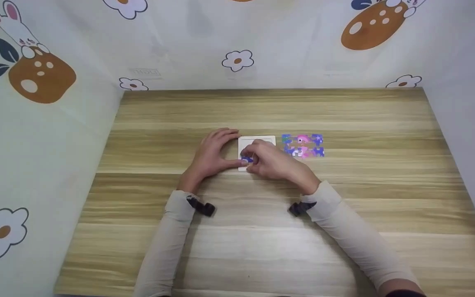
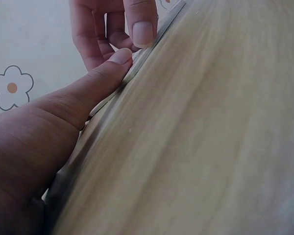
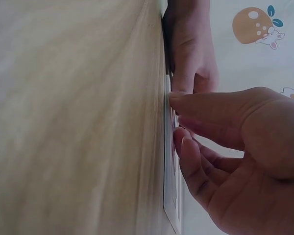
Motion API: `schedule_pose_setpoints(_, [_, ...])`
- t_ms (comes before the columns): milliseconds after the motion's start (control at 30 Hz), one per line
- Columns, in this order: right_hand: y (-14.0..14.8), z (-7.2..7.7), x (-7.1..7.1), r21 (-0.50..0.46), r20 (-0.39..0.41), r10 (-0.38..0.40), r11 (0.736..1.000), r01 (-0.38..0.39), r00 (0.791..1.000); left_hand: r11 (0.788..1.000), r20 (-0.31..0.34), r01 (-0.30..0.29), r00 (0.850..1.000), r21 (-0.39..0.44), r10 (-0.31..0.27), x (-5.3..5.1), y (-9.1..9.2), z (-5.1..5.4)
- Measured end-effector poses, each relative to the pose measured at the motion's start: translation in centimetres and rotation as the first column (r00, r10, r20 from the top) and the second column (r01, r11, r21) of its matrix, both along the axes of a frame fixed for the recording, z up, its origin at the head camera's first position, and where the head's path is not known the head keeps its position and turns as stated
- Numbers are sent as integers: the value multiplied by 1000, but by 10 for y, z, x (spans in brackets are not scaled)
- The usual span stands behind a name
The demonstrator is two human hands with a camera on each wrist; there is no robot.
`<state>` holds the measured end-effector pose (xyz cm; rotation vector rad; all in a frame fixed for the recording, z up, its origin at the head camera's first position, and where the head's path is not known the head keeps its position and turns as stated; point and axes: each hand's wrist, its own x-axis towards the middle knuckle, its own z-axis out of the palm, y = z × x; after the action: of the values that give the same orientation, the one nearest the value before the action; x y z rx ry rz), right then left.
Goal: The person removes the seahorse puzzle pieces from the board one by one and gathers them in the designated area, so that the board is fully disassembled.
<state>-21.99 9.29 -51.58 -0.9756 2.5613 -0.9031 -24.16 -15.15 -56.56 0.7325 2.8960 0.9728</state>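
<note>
A small white puzzle tray (image 1: 257, 137) with a raised rim lies flat on the table. My left hand (image 1: 212, 154) is spread along its left side, fingertips at the upper left corner. Its straight thumb (image 2: 105, 78) reaches over the near left part of the tray and touches a blue puzzle piece (image 1: 245, 159). Over the tray, my right hand (image 1: 272, 160) has its fingers curled, and thumb and fingertips (image 3: 180, 134) pinch around that piece. The hand hides much of the tray's inside.
Right of the tray, several blue and pink puzzle pieces (image 1: 303, 152) lie in rows, close together. The wood-grain table (image 1: 237, 255) is bounded by patterned walls (image 1: 179, 45) at the back and sides. A dark wrist camera (image 1: 204, 208) sits on each sleeve.
</note>
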Motion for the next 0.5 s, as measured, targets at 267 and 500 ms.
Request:
schedule_pose_setpoints(267, [0,-2,-1,-9,10,-6,1000,6,1000,1000,-18,28,999,-5,-28,1,-1,3])
schedule_pose_setpoints(500, [0,-4,-1,-3,30,-13,1000,13,999,999,-5,44,999,1,-44,3,-2,6])
